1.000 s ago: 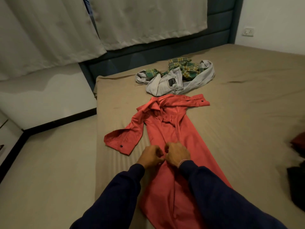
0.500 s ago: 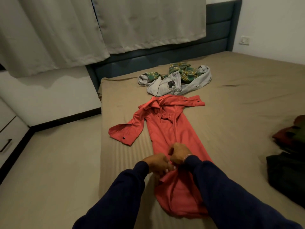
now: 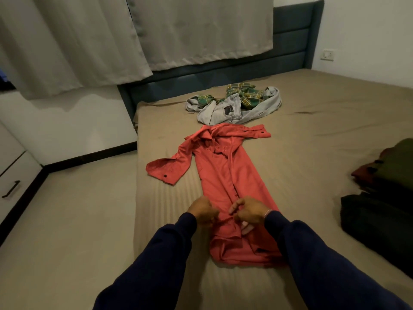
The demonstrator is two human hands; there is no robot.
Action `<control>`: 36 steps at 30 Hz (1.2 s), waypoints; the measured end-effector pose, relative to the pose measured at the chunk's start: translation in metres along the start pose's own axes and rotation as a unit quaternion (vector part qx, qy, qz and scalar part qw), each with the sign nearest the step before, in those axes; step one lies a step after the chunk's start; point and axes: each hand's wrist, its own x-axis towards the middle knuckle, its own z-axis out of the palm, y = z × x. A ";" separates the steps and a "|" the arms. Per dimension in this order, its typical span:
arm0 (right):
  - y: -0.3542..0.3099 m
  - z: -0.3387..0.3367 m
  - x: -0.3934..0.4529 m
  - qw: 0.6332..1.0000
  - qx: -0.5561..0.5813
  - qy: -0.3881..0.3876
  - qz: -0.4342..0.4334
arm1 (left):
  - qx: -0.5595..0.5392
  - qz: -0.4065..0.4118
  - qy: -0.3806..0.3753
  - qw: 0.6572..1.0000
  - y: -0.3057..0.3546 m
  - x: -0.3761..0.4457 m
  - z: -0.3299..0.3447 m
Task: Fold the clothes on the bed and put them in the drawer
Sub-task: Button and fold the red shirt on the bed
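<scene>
Left hand [image 3: 203,210] curled at the left edge of the red shirt [image 3: 230,182], fingers blurred, so whether cloth is pinched cannot be told. Right hand [image 3: 248,211] curled over the shirt's middle near the button line, thumb and fingers bent onto the fabric; an actual pinch cannot be told either.

Beyond the shirt's collar, a heap of grey trousers [image 3: 232,111] and green plaid cloth [image 3: 244,95] near the headboard [image 3: 290,48]. Folded dark clothes [image 3: 384,186] stacked at the right on the bed [image 3: 324,135]. White drawer [image 3: 15,182] with a dark handle at the far left, across the floor.

Red shirt laid lengthwise on the bed, collar pointing to the headboard, bunched hem nearest, one sleeve spread left, the other crossing right.
</scene>
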 end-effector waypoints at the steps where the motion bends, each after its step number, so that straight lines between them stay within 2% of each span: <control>1: 0.004 0.003 -0.004 1.000 0.019 -0.024 0.006 | 0.012 -0.015 0.036 0.999 -0.004 -0.001 0.001; 2: 0.009 0.005 -0.006 0.998 0.036 -0.042 0.006 | 0.003 -0.039 0.042 0.998 -0.007 -0.005 0.003; 4: 0.020 0.011 -0.012 0.995 0.083 -0.059 0.006 | -0.056 -0.091 0.008 0.994 -0.010 -0.015 0.012; 10: 0.030 0.012 -0.030 0.964 0.254 -0.080 0.018 | -0.149 -0.156 -0.043 0.975 -0.021 -0.039 0.033; 13: 0.034 0.008 -0.037 0.959 0.276 -0.054 0.025 | -0.178 -0.184 -0.085 0.963 -0.024 -0.049 0.044; 16: 0.039 0.006 -0.043 0.969 0.245 -0.021 0.023 | -0.178 -0.198 -0.107 0.958 -0.031 -0.052 0.050; 20: 0.040 0.004 -0.056 0.977 0.209 -0.028 0.024 | -0.186 -0.198 -0.122 0.955 -0.037 -0.060 0.049; 25: 0.043 0.002 -0.065 0.985 0.171 0.000 0.020 | -0.169 -0.194 -0.160 0.953 -0.040 -0.077 0.045; 29: 0.053 0.005 -0.072 0.999 0.050 -0.009 0.016 | -0.109 -0.172 -0.183 0.962 -0.039 -0.087 0.043; 31: 0.058 0.006 -0.072 1.000 -0.008 0.012 -0.012 | -0.047 -0.148 -0.167 0.974 -0.038 -0.090 0.042; 33: 0.060 0.004 -0.069 0.992 -0.080 0.067 -0.065 | 0.014 -0.119 -0.134 0.984 -0.039 -0.090 0.043; 35: 0.059 0.002 -0.068 0.971 -0.160 0.129 -0.126 | 0.041 -0.095 -0.087 0.991 -0.041 -0.089 0.048; 36: 0.059 0.003 -0.067 0.953 -0.210 0.155 -0.154 | 0.076 -0.070 -0.035 0.994 -0.044 -0.088 0.051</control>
